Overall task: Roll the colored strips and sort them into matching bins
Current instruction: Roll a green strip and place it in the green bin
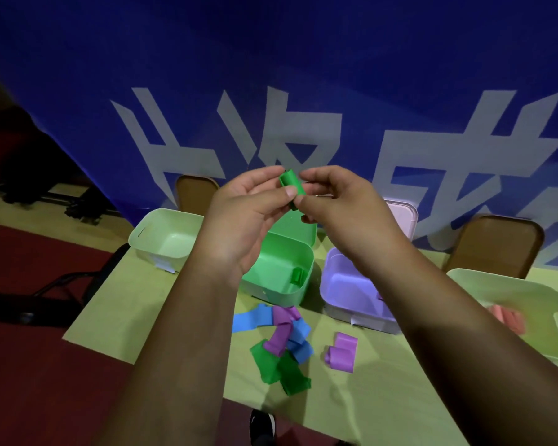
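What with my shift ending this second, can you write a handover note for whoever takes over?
Left hand and right hand: both pinch a nearly rolled green strip above the green bin.
Done: one green roll lies in that bin; pink rolls in the pale bin at right.
Left: drop this roll in; roll and sort the blue, purple and green strips piled on the table, plus the loose purple strip.

Green roll [292, 185] between two hands [245, 214] [345, 207]

Strip pile [281, 346] before middle bin [273, 292]; roll [296, 276] inside; far-right bin [512, 292] perhaps holds rolls [508, 318].
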